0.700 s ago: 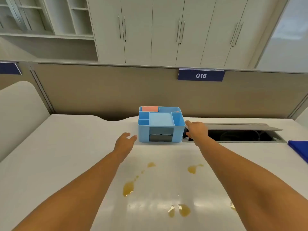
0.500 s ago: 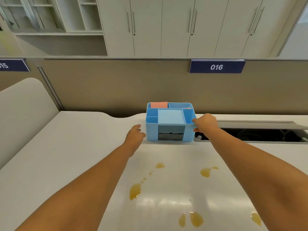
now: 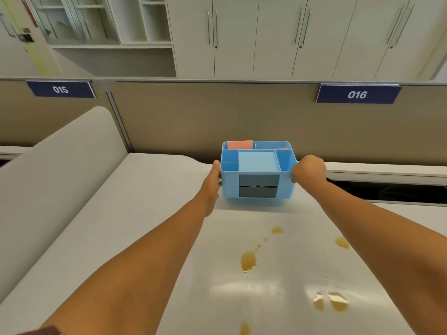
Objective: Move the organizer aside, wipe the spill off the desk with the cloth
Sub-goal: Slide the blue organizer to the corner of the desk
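Observation:
A light blue desk organizer point(image 3: 257, 165) with several compartments and two dark drawers stands at the back of the white desk point(image 3: 150, 213). My left hand point(image 3: 214, 177) presses flat against its left side. My right hand point(image 3: 308, 169) is closed over its right rim. Yellow-brown spill puddles point(image 3: 248, 261) lie on the desk in front of the organizer, with more spill puddles point(image 3: 331, 303) nearer me on the right. No cloth is in view.
A beige partition point(image 3: 217, 122) with signs 015 and 016 runs behind the desk. An open cable trough point(image 3: 391, 192) lies right of the organizer. A rounded white divider point(image 3: 60, 170) rises on the left. White cabinets stand beyond.
Both hands have closed in on the organizer: the left went from hovering beside it to touching its left side, and the right now grips the right rim. The view shifted left.

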The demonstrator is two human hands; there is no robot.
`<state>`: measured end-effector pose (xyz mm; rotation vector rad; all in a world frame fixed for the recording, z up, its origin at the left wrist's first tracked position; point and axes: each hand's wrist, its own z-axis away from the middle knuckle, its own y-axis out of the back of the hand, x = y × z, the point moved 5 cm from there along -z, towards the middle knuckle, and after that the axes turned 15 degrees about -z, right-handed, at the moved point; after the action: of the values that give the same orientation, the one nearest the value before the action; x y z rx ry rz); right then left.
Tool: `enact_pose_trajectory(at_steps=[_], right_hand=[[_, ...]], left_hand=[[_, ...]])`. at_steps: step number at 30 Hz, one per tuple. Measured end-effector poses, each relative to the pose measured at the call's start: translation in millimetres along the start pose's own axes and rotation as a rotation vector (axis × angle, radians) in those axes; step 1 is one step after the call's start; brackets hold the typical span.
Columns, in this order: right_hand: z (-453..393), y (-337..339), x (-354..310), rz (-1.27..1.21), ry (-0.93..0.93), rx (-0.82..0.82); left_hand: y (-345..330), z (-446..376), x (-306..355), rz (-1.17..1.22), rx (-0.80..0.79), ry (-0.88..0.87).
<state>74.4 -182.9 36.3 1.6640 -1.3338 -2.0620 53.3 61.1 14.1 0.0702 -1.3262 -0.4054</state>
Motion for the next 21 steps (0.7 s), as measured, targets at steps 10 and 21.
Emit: enact_pose_trajectory(at_steps=[10,21], right_hand=[[81,-119,-115,-0.166,0.03,-0.119],[97,-191,-157,-0.156,0.029,-0.126]], left_hand=[[166,27,-53,0.053,0.152,0.099],[226,21,-89,0.091,0.191,0.113]])
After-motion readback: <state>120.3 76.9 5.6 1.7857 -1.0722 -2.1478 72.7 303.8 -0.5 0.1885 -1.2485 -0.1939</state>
